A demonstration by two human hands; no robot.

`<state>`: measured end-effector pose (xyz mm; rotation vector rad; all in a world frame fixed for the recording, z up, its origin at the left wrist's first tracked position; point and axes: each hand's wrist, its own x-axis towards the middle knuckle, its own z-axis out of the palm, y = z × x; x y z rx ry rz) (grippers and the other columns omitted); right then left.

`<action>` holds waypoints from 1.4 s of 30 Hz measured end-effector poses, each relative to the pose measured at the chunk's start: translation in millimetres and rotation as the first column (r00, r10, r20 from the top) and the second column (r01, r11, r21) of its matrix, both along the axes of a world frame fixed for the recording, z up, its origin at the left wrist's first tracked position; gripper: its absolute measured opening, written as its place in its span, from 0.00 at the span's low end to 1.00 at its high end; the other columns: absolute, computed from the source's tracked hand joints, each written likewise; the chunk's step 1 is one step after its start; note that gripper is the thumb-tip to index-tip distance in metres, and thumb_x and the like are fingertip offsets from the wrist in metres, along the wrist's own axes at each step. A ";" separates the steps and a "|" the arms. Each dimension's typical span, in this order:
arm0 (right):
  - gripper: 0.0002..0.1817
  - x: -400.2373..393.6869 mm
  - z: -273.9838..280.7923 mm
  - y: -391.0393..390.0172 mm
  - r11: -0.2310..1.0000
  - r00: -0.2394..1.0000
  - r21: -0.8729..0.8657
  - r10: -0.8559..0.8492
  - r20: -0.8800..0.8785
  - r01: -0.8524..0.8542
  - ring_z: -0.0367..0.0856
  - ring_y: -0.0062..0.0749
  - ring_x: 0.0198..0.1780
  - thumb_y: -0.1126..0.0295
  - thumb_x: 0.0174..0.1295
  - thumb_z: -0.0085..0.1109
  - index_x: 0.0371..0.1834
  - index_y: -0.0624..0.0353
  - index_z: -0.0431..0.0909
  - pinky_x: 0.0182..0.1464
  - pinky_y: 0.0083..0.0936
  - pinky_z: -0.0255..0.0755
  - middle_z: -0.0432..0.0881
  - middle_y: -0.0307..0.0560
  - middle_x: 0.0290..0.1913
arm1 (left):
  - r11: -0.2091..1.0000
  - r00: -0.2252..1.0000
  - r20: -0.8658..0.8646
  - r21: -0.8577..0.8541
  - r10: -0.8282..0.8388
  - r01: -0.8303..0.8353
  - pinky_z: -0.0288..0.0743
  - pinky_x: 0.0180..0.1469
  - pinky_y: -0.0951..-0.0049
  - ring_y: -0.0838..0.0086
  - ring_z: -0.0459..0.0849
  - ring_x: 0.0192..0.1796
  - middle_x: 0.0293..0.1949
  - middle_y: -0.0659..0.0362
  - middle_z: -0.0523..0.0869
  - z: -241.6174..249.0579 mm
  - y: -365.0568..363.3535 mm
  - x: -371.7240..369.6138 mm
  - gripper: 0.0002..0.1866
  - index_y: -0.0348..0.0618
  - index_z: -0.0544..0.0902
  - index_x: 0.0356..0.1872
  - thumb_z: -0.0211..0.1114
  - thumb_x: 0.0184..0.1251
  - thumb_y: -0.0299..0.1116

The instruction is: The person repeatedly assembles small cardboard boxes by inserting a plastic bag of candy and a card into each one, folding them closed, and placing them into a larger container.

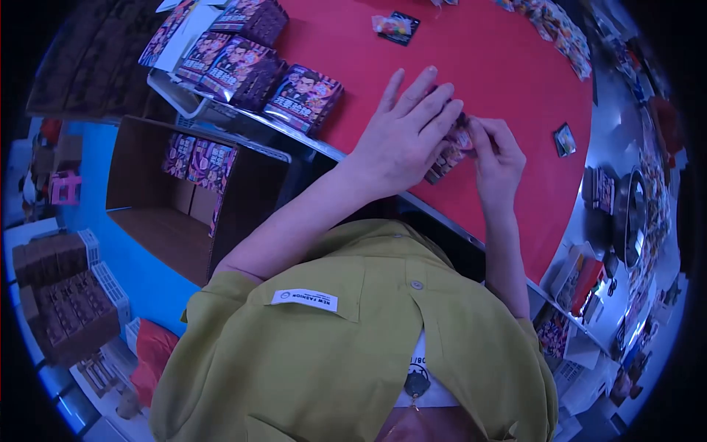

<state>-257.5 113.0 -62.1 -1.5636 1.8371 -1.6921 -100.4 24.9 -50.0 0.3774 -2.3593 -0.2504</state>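
Note:
A small printed carton (443, 163), purple and pink, lies at the near edge of the red tabletop, largely covered by my hands. My left hand (409, 136) rests over it from the left, fingers stretched out and spread; its thumb is hidden. At the carton's right end, my right hand (499, 151) has thumb and fingertips pinched on its edge. Similar cartons with a cartoon figure, such as the nearest carton (304, 97), stand to the left of my left hand.
An open cardboard box (166, 228) with printed cartons inside stands left, below table height. Small candy packets (394, 28) and a dark sachet (565, 140) lie on the red tabletop (541, 214). A heap of wrapped sweets (552, 29) lines the far right edge. A metal bowl (632, 217) stands right.

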 end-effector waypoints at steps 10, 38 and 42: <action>0.08 102.7 -34.7 -151.5 0.973 0.985 0.177 0.161 -0.061 -0.148 0.80 0.52 0.40 0.74 0.61 0.51 0.37 0.65 0.79 0.43 0.39 0.74 0.80 0.59 0.35 | 0.942 0.914 0.250 0.021 0.321 -0.336 0.54 0.68 0.49 0.48 0.69 0.63 0.55 0.43 0.75 -17.6 -81.5 73.5 0.31 0.34 0.67 0.63 0.61 0.56 0.29; 0.12 -315.2 -29.9 147.2 -0.028 0.345 0.368 -0.293 -0.892 0.929 0.81 0.37 0.49 0.70 0.60 0.50 0.42 0.56 0.81 0.55 0.32 0.68 0.84 0.47 0.44 | 0.929 0.879 0.442 0.219 0.178 -0.298 0.71 0.50 0.59 0.56 0.78 0.43 0.35 0.49 0.80 -22.0 -111.5 53.1 0.07 0.32 0.80 0.32 0.64 0.58 0.27; 0.11 -285.1 -19.7 151.1 0.224 -0.051 -0.124 -0.307 -0.950 0.967 0.81 0.38 0.47 0.74 0.59 0.49 0.40 0.59 0.81 0.51 0.35 0.71 0.82 0.50 0.46 | 0.936 0.920 0.251 -0.264 0.299 -0.232 0.71 0.58 0.63 0.59 0.79 0.52 0.45 0.49 0.82 -8.6 -95.7 38.7 0.16 0.34 0.78 0.50 0.64 0.63 0.31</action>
